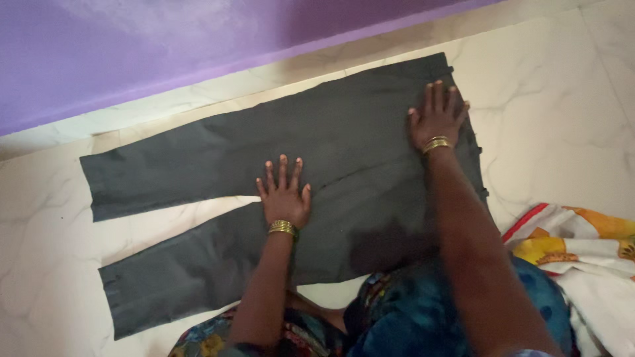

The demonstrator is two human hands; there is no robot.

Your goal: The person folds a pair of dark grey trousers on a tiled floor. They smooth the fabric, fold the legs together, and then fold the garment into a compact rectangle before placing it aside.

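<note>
Dark trousers (278,165) lay flat on the floor (562,99) near the purple wall — left hand (284,195) and right hand (438,119) open, palms down; smoothing outward looked best — no bunching.

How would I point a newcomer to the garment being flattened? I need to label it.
Start at the purple wall; on the pale marble floor below it lie dark grey trousers, legs spread leftward. Both hands, left and right, press on them; the cloth nearby is brightly patterned.
</note>
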